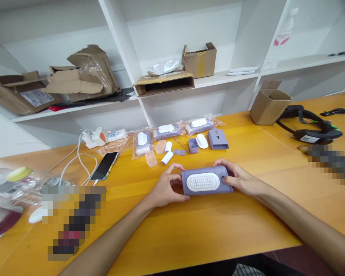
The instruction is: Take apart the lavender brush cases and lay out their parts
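A purple oblong case with a white oval bristle pad on its face rests on the orange table, held at both ends. My left hand grips its left end with fingers curled round the edge. My right hand clasps the right end, thumb on the front. Behind it lie loose parts: a white roller, a second white roller, a small purple cup, a white oval pad, a purple lid and a translucent peach cap.
Several bagged purple units lie near the back. A black phone and white charger cables sit at left, a plastic bag at far left. A cardboard box and black headset stand at right. White shelves hold torn boxes.
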`<state>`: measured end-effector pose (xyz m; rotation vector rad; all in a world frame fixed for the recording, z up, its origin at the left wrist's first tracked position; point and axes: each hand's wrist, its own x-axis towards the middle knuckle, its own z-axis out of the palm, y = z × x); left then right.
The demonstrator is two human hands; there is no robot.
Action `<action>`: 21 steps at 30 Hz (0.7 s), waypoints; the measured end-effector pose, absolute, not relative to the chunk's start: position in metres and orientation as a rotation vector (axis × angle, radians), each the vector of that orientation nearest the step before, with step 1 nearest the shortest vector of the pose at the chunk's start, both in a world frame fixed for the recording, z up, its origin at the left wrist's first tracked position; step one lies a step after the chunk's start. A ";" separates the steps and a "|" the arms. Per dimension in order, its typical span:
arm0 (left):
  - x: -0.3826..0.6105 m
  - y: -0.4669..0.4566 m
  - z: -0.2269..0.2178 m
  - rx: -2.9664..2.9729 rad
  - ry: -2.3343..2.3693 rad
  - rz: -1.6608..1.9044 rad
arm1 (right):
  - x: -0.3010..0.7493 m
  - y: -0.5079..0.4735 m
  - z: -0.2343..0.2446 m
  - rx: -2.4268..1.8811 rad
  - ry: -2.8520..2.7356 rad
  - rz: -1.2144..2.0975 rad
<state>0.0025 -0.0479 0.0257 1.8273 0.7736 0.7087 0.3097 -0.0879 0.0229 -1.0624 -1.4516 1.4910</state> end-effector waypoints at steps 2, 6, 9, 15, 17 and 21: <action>0.002 -0.047 0.025 1.813 0.768 0.691 | 0.311 -0.088 0.023 -1.052 -1.450 1.514; 0.002 -0.045 0.025 1.848 0.764 0.668 | 0.313 -0.087 0.021 -1.056 -1.449 1.528; 0.001 -0.044 0.025 1.870 0.754 0.643 | 0.314 -0.087 0.019 -1.041 -1.435 1.539; 0.001 -0.044 0.025 1.824 0.771 0.655 | 0.314 -0.083 0.019 -1.098 -1.387 1.527; 0.001 -0.043 0.023 1.796 0.790 0.678 | 0.313 -0.081 0.019 -1.128 -1.351 1.496; 0.001 -0.041 0.020 1.760 0.802 0.722 | 0.310 -0.078 0.018 -1.176 -1.290 1.486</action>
